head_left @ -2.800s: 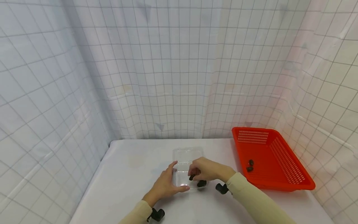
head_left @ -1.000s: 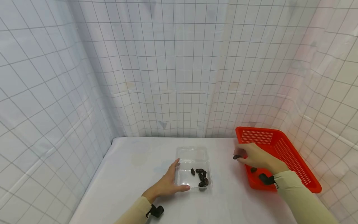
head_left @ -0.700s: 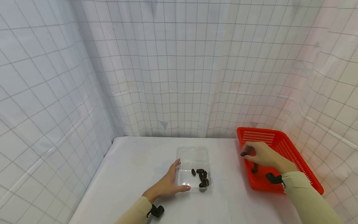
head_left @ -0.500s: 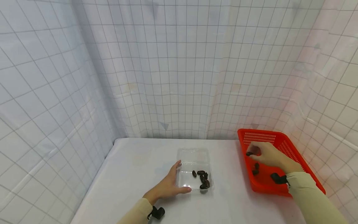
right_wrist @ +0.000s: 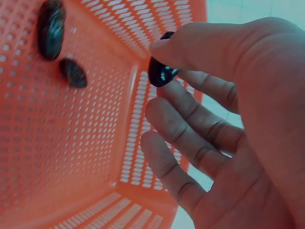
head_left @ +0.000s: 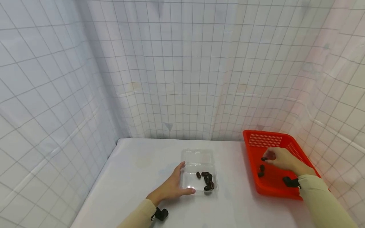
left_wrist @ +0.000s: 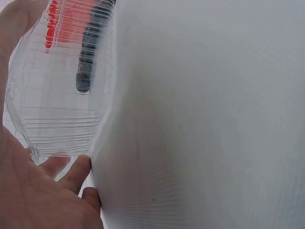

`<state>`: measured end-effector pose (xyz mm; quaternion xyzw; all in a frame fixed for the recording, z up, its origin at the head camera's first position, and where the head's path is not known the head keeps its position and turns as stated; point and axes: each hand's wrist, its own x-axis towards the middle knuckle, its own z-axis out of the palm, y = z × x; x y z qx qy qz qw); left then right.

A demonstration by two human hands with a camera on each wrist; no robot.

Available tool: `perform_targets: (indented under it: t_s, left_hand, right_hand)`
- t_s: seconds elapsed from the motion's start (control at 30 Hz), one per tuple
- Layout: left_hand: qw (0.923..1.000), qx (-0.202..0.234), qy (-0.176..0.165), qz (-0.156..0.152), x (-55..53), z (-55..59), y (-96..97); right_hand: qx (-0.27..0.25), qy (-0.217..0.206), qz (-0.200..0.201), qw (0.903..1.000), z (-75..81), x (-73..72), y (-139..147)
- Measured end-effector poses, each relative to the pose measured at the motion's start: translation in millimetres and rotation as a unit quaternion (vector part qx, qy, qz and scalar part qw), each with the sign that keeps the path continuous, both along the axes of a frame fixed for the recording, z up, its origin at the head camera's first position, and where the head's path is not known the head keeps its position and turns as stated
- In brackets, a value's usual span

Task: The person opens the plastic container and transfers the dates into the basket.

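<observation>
My right hand (head_left: 280, 158) pinches a dark, glossy date (right_wrist: 162, 71) between thumb and fingertips, held over the inside of the red basket (head_left: 273, 189). Two more dates, one of them larger (right_wrist: 51, 29) in the right wrist view, lie on the basket floor. Near the table's middle stands a clear plastic clamshell box (head_left: 188, 183) with its lid (head_left: 196, 156) folded back. Several dates (head_left: 207, 180) are gathered mostly at the right of its tray. My left hand (head_left: 171, 186) holds the box's left side, thumb at the front edge and fingers toward the hinge.
A white cloth (head_left: 137, 171) covers the table. Grid-patterned white curtains (head_left: 176, 69) enclose it at the back and both sides. The basket sits by the right curtain, its slotted walls rising around the dates.
My right hand has gone from over the clear box, rightward across the basket's left rim and into the basket, carrying a date. My left hand stays at the box.
</observation>
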<state>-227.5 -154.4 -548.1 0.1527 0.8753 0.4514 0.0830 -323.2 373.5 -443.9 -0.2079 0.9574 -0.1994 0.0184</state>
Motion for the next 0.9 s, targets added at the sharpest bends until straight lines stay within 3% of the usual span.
perform_targets:
  t_s: [0.33, 0.57, 0.9]
  left_hand:
    - [1.0, -0.005, 0.005, -0.002, -2.0, 1.3, 1.6]
    - [0.9999, -0.009, 0.005, -0.004, -3.3, 1.3, 1.6]
    - [1.0, -0.006, -0.005, -0.004, -1.8, 3.2, 1.0]
  right_hand:
    - [0.016, -0.036, -0.02, 0.999, -2.3, -5.7, 27]
    - [0.019, -0.023, -0.016, 0.9994, -2.2, -4.7, 29]
    - [0.016, 0.016, -0.006, 0.9997, 3.3, 0.6, 6]
